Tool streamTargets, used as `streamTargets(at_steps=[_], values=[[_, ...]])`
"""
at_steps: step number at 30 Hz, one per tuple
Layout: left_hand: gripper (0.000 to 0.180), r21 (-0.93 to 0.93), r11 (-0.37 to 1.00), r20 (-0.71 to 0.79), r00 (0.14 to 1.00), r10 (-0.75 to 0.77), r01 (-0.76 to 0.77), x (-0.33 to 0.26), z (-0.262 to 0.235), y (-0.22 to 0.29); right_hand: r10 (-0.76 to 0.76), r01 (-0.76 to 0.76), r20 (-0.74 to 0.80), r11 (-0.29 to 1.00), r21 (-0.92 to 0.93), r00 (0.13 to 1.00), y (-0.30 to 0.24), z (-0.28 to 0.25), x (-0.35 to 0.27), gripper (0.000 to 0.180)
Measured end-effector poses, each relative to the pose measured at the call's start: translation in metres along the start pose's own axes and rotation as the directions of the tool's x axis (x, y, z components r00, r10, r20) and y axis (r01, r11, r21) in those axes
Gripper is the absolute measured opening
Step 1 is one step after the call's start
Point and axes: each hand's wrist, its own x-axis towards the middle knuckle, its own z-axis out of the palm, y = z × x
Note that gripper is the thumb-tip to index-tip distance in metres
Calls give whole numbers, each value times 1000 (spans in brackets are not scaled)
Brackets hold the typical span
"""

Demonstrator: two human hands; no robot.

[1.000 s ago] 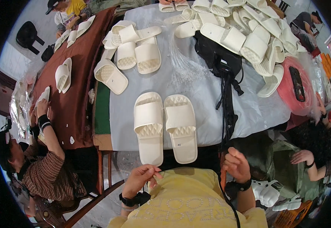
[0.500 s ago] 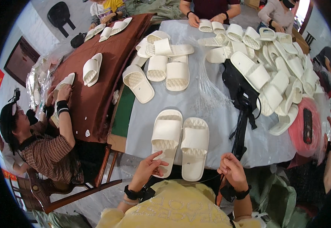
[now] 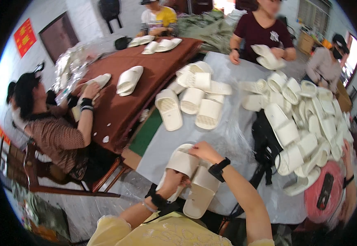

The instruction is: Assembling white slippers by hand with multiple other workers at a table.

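Observation:
Two cream slippers lie side by side at the table's near edge, toes pointing away. My left hand point(image 3: 173, 183) is at the near opening of the left slipper's point(image 3: 182, 160) strap, its fingers curled and partly hidden inside. Across the far right edge of that strap, my right hand point(image 3: 204, 151) pinches with its fingertips. What either hand's fingers hold is too small to make out. The right slipper point(image 3: 202, 189) rests under my right wrist, untouched by my fingers as far as I can see. Both wrists wear black bands.
More cream slippers point(image 3: 193, 100) lie ahead, beside a bundle of clear thin strands point(image 3: 240, 135). A black bag point(image 3: 264, 139) and a large slipper pile point(image 3: 309, 119) fill the right, near a pink plastic roll point(image 3: 322, 192). Co-workers sit around, several at a brown-covered table point(image 3: 117, 106).
My hands went from apart near my body to the left slipper's strap, the right reaching across to its far edge. The view tilted upward. A person opposite lifted slippers off the table.

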Motion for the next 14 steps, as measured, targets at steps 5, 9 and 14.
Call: streamTargets(at_steps=[5,9,14], values=[[9,-74,995,5,997,74,-73,4,13,2,212,-239,225,966,101,951,-12,-10,-3,38],[17,-78,988,105,985,140,-132,3,0,-11,109,-109,-37,994,14,993,24,-4,1,31],[46,443,804,269,914,303,-397,-39,-43,-3,69,-70,-429,997,14,901,-23,-4,-14,31]])
